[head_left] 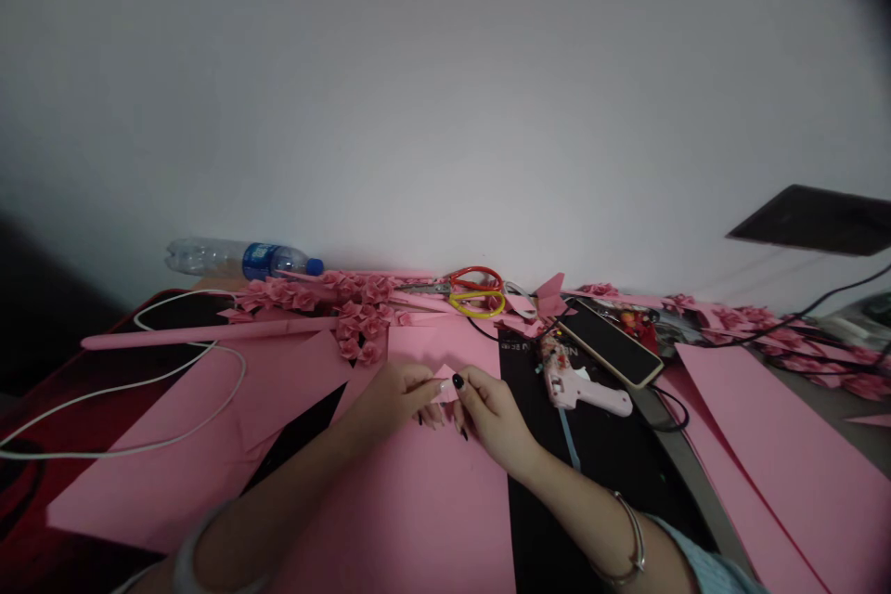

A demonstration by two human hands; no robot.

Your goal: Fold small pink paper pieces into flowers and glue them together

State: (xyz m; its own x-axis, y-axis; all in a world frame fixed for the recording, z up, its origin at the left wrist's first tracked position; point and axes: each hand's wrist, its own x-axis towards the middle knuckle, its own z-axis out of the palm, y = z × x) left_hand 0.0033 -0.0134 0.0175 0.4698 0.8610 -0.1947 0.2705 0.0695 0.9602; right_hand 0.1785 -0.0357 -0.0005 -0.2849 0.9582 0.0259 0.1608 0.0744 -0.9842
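A small piece of folded pink paper (446, 372) is pinched between my two hands, low over a large pink sheet (432, 501). My left hand (400, 393) grips its left side with thumb and fingers. On the other side, my right hand (491, 413) presses its thumb and fingers together on the same piece. The fingers hide part of the paper, so its full shape cannot be made out. Beyond the hands lie pink paper flowers (366, 320) in a cluster.
Scissors with red and yellow handles (477, 291) lie behind the hands. To the right are a pink glue gun (588, 393), a phone (613, 343) and pink sheets (786, 445). At left are a plastic bottle (223, 258), a rolled pink paper stick (209, 332) and a white cable (237, 385).
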